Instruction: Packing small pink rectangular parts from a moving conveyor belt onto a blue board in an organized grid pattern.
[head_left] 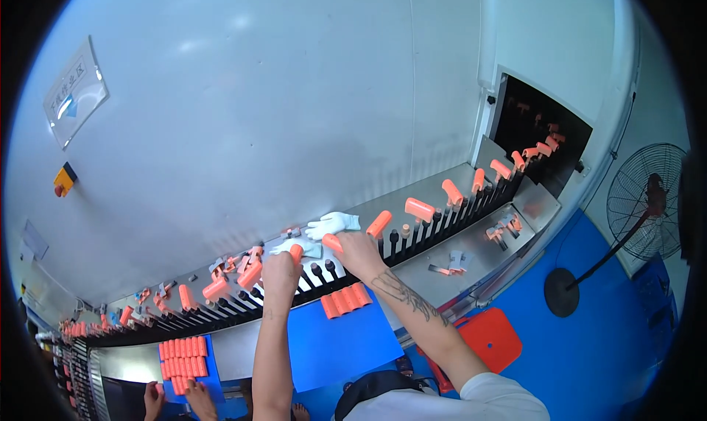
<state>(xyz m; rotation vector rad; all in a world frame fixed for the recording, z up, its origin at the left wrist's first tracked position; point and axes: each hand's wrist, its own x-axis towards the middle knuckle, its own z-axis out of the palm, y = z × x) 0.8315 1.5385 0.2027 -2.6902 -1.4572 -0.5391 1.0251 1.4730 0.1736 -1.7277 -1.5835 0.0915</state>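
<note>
In the head view, reached forward from the lower edge with both arms toward the row of black posts (317, 270). Held the left forearm (273, 340) nearly upright, with the left hand (281, 275) at its top, back toward the camera and fingers curled. Slanted the right forearm (421, 310) up and leftward from the lower right, with the right hand (357, 252) at its end, knuckles leading to the left. Had the hands near each other but not touching. Closed the left fingers narrowly on an orange tube (297, 252), with its upper end showing above the hand and its lower part hidden behind the fingers. Closed the right fingers likewise on a second tube (332, 242), jutting out at the hand's left and tilted toward the upper left. Could not tell where each fingertip pressed, nor whether either tube touched a post. Had white gloves (335, 224) just beyond both hands, and four tubes (346, 301) side by side on a blue sheet (342, 355), below the right wrist. Had a co-worker's hands (200, 400) at lower left, by stacked tubes (183, 356), and a red stool (493, 342) beside the right arm.
</note>
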